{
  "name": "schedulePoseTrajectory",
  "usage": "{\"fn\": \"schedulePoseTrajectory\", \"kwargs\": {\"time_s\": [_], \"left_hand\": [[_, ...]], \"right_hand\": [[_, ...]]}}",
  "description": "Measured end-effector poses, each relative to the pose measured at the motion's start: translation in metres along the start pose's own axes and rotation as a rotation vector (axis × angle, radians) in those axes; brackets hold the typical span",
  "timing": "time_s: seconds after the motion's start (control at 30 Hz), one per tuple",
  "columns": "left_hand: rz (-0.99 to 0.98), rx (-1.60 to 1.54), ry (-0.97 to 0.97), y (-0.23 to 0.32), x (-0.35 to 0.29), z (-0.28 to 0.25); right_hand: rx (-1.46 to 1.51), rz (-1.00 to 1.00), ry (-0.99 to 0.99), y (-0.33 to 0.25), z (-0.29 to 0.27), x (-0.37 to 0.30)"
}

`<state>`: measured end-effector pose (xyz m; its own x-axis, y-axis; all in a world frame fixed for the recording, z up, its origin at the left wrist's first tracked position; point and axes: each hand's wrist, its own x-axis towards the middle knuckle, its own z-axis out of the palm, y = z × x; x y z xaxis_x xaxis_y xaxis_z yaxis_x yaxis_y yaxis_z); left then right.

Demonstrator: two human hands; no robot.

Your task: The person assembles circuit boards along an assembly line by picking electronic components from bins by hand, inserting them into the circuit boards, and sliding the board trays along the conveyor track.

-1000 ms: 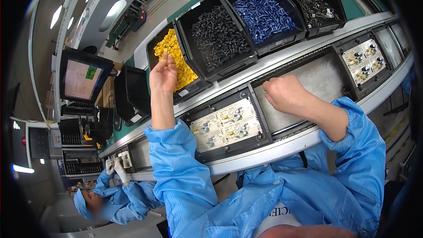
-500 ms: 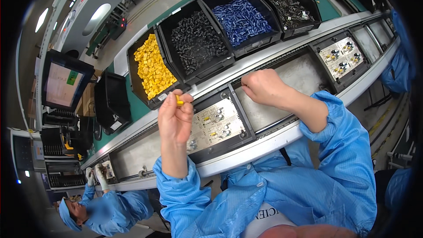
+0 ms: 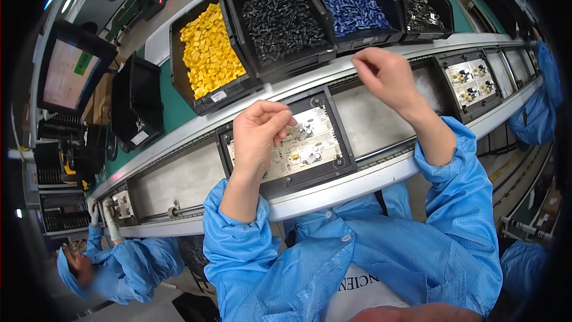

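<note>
Beside a green bench (image 3: pixel 174 102), a metal conveyor (image 3: pixel 170 194) runs beneath curled hands (image 3: pixel 257 131) (image 3: pixel 386 79); whether they pinch anything, I cannot tell.

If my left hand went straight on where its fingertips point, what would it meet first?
Your left hand would probably meet the circuit board first, though its height above that is hard to judge here.

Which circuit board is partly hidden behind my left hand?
The middle circuit board, overlapped by your left hand; the right board and the far-left board, near gloved hands, are away from it.
</note>
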<state>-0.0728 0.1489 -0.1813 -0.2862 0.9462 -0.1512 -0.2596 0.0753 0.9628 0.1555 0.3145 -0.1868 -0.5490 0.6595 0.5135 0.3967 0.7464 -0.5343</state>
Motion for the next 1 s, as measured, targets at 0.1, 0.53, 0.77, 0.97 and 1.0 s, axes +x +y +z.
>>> {"fn": "schedulePoseTrajectory", "kwargs": {"time_s": [0.1, 0.53, 0.77, 0.97, 1.0], "left_hand": [[0.025, 0.182, -0.039, 0.002, -0.002, 0.003], [0.265, 0.917, -0.047, -0.003, 0.002, -0.001], [0.367, 1.043, -0.087, -0.008, -0.001, 0.003], [0.442, 1.193, -0.102, -0.009, -0.005, 0.009], [0.438, 1.217, -0.100, -0.009, -0.007, 0.009]], "right_hand": [[0.045, 0.098, 0.088, -0.004, -0.010, 0.006], [-0.423, 0.166, -0.127, 0.061, -0.005, 0.103], [-0.352, 0.182, -0.370, 0.083, 0.020, 0.120], [-0.357, -0.066, -0.001, 0.087, 0.021, 0.117], [-0.358, -0.064, -0.002, 0.083, 0.021, 0.116]]}}
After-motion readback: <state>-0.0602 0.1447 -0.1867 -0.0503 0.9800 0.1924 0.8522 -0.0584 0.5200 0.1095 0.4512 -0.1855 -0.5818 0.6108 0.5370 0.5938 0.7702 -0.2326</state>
